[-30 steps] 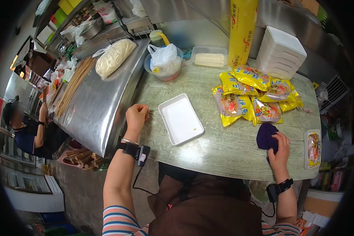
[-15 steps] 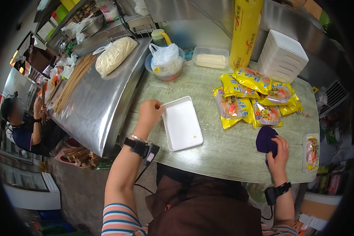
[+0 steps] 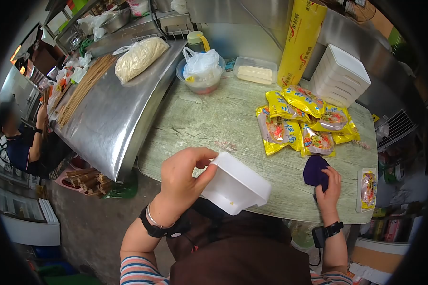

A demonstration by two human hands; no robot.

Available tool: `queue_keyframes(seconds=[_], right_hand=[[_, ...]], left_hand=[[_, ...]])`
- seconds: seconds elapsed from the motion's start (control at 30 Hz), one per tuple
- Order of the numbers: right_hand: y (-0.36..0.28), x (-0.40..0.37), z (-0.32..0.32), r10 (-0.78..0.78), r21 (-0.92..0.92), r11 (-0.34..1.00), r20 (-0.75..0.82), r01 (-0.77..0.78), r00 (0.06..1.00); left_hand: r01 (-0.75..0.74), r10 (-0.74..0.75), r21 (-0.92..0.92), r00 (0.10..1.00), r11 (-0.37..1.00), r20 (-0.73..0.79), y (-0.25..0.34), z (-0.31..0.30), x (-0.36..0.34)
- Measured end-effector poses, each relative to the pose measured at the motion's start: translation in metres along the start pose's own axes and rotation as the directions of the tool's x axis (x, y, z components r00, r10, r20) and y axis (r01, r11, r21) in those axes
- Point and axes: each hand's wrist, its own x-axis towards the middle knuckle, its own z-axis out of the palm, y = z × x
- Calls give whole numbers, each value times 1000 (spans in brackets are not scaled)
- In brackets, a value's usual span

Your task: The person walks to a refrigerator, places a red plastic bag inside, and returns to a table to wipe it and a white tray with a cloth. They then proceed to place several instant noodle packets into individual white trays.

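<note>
My left hand [image 3: 185,173] pinches the rim of a white tray [image 3: 238,178] between thumb and fingers. The tray is lifted and tilted over the table's front edge, its inside turned toward me, with a small yellow crumb in it. Over on the right, my right hand [image 3: 329,190] is closed on a dark purple cloth [image 3: 315,170] that rests on the table. Several yellow printed packets [image 3: 314,118] lie in a heap just beyond the cloth. A small white tray holding a wrapped packet [image 3: 367,190] sits right of my right hand.
A stack of white trays [image 3: 340,76] and a tall yellow roll [image 3: 301,42] stand at the back. Left of them are a clear container [image 3: 255,70] and a bowl with a plastic bag [image 3: 200,71]. Skewers [image 3: 85,88] lie on a steel counter [image 3: 114,114]; a person [image 3: 21,137] stands beyond it.
My left hand has raised the white tray off the table, brought it toward me and tipped it. My right hand stays on the purple cloth, nearly unmoved.
</note>
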Motion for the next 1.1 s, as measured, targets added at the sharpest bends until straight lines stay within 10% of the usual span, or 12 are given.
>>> queue_keyframes(seconds=[0.43,0.77,0.87,0.97,1.1], right_hand=[[-1,0,-1,13,6,1000,-2,-13,1000],[2,-1,2,11,18,1000,0,-11,1000],[2,-1,0,2,-1,1000,7,-2,1000],[1,-1,0,1,-12,1000,11,-1,1000],[4,-1,2,-3,-14,1000,28,4,1000]], left_hand=[[-298,299,68,954,952,1,16,-12,-3],[282,-359,352,917,893,176,-136,7,-7],[203,-257,498,966,843,41,-125,16,-17],[8,-88,418,981,908,171,-88,15,-13],[238,-140,-95,802,967,581,-79,38,-22]])
